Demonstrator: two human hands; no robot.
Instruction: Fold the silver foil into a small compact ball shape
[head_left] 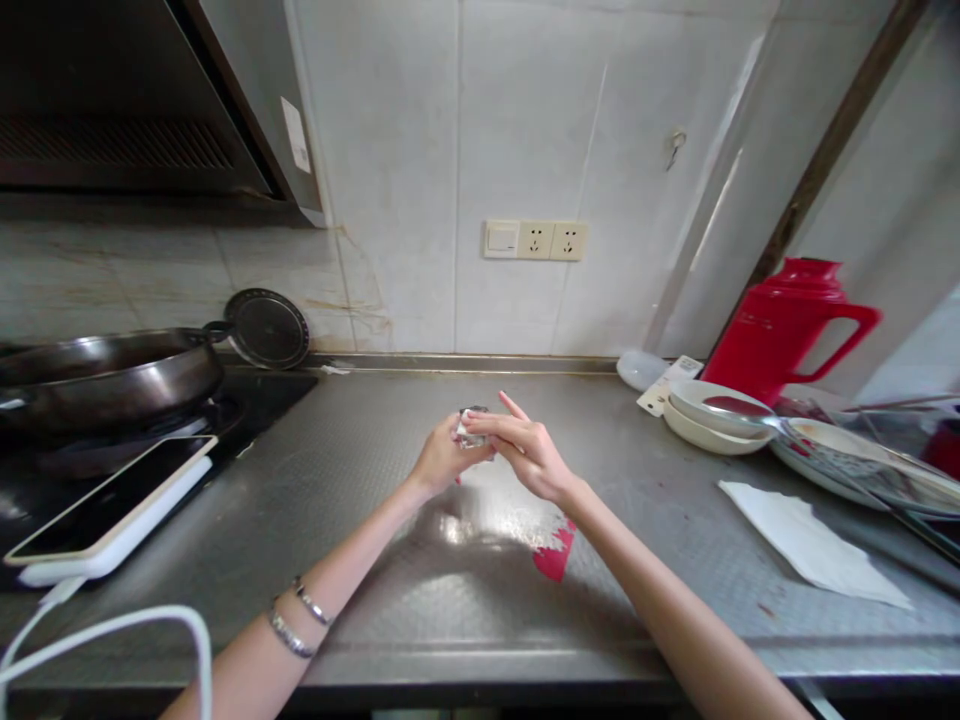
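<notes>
In the head view, both hands meet above the middle of the steel counter. My left hand (436,460) is closed around a small silvery-white crumpled piece, like foil (471,428). From the other side, my right hand (534,455) has its fingers over the same piece, with one finger sticking up and away. Fingers cover most of the piece, so its exact kind does not show. On the counter below my right wrist lies a red scrap with a ragged edge (553,555). Silver bracelets (291,632) circle my left forearm.
At left, a steel pan (112,375) sits on the stove, and a phone on a white power bank (112,500) trails a cable (150,618). Stacked bowls (712,435), plates, a red thermos (780,325) and a white napkin (814,540) occupy the right side.
</notes>
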